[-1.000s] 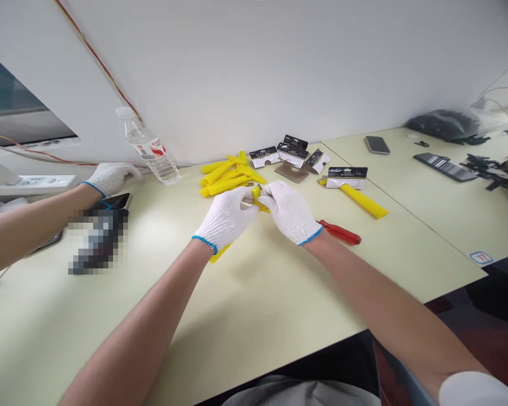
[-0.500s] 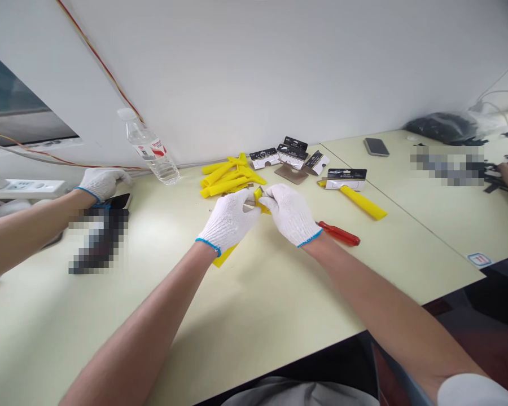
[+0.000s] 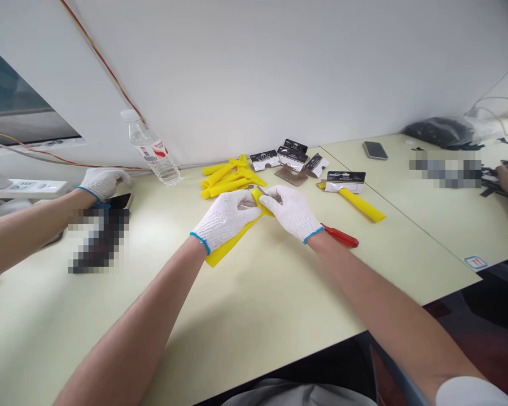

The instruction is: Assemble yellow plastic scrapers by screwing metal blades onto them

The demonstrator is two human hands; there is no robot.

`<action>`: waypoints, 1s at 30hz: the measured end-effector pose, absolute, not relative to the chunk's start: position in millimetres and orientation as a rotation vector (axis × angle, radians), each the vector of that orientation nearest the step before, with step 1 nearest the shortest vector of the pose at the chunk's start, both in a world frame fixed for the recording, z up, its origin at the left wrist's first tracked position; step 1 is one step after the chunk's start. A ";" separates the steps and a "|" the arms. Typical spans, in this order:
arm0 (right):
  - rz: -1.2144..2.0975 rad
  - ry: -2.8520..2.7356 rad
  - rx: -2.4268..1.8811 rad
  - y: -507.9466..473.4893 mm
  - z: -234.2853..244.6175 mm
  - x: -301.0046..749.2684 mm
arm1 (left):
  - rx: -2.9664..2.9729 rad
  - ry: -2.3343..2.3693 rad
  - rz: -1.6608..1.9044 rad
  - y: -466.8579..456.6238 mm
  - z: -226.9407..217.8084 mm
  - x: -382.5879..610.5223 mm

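Head view, looking down on a pale cream table (image 3: pixel 279 304): the left hand (image 3: pixel 225 219) and the right hand (image 3: pixel 291 213), both in white knitted cotton gloves with blue cuffs, meet at the middle with a flat yellow strip (image 3: pixel 232 243) between them. The left hand is clenched around the strip's upper part, and the strip runs out from under it, slanting down to the table. The right hand is closed on the strip's top end, its fingers curled over, and a small metal tip (image 3: pixel 259 190) pokes up between the two (what it belongs to is hidden by the gloves). The step in hand looks like fitting that metal piece and the soft strip together, which seems to call for steady pressure from both hands. Beyond them lies a heap of matching yellow strips (image 3: pixel 231 177), smooth and faintly glossy, beside black-and-white card packets (image 3: pixel 291 159) and a thin brown square (image 3: pixel 290 176). Another yellow strip (image 3: pixel 359 204) lies with a packet on its end, just past a red-handled screwdriver (image 3: pixel 342 237). A co-worker's gloved hand (image 3: pixel 104 183) sits far left, near a clear water bottle (image 3: pixel 154 159).
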State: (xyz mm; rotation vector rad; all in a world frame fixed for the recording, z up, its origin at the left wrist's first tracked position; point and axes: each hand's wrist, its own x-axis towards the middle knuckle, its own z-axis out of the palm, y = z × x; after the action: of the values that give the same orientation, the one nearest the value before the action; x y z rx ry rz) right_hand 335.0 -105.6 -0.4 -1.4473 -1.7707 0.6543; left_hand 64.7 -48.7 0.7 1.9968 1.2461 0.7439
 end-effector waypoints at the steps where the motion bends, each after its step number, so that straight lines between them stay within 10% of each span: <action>1: 0.651 -1.782 -1.439 -105.4 1.0 334.9 | 1.993 1.239 0.741 -48.0 0.6 63.8; 30: 0.699 -1.822 -1.388 -31.5 -56.5 248.2 | 1.952 1.311 0.761 -47.3 -6.4 63.7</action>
State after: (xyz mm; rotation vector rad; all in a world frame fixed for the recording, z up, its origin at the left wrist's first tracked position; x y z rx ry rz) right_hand 248.2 -31.5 -56.5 -1.3885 -1.8219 0.6993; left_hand 63.7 -47.3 -6.4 1.9520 1.3107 0.7614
